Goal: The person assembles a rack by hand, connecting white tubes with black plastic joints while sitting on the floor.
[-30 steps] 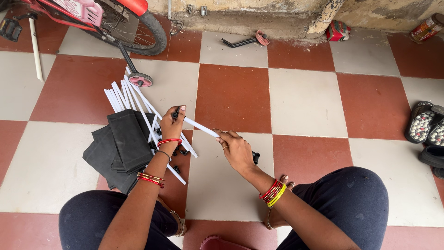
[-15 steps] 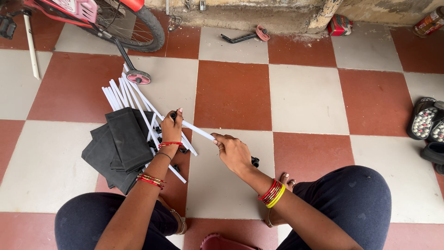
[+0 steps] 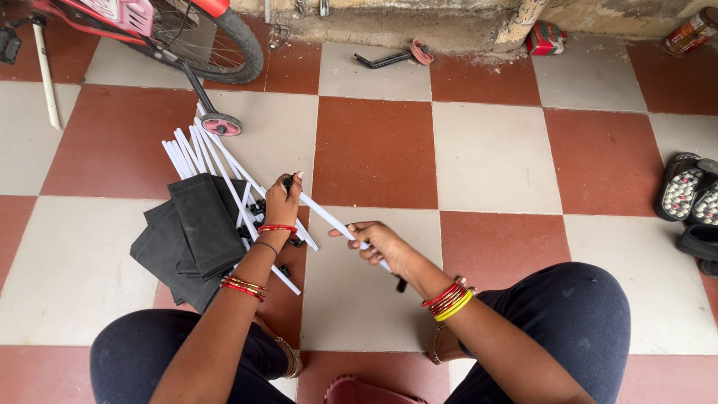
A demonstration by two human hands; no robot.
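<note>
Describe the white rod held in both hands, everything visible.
The white rod is thin, straight and smooth, plastic or coated metal by its look. It runs diagonally just above the tiled floor. The left hand grips its upper end, where a small black fitting shows. The right hand wraps its lower part; a black tip pokes out below the wrist. Like rods lie beside it.

You sit on a red-and-cream checkered tile floor (image 3: 493, 153); white rods (image 3: 196, 150) w/ folded black fabric (image 3: 196, 232) lie near left, sandals (image 3: 692, 196) right, small red box (image 3: 544, 37) far by wall.
</note>
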